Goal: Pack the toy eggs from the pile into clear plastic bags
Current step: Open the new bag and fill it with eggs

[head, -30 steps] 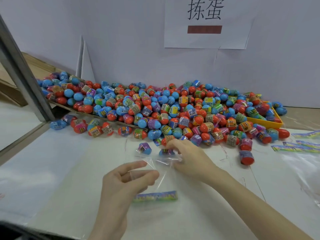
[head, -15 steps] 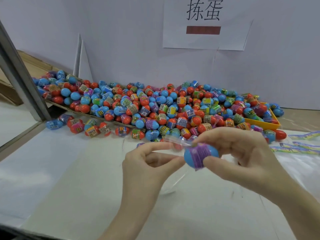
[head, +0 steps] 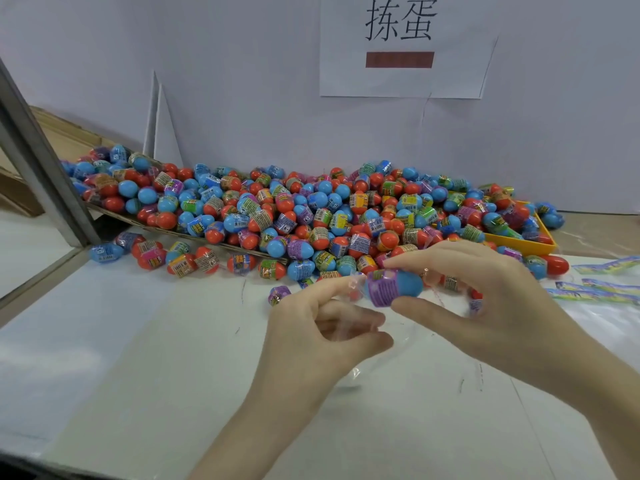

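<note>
Head: blue egg [head: 398, 286] between fingertips

Surface: a white, matte tabletop [head: 138, 358] running from the near edge to a pale wall.
Pile: a broad heap of blue and red plastic toy eggs with printed wrappers [head: 311, 216] sprawls along the far side.
Tray: a yellow plastic tray [head: 540, 242] sits at the heap's right end, holding eggs.
Stray: a small purple-wrapped egg [head: 278, 294] lies alone, just in front of the heap.
Right edge: rainbow-printed clear plastic bags [head: 602, 292] lie flat.
</note>
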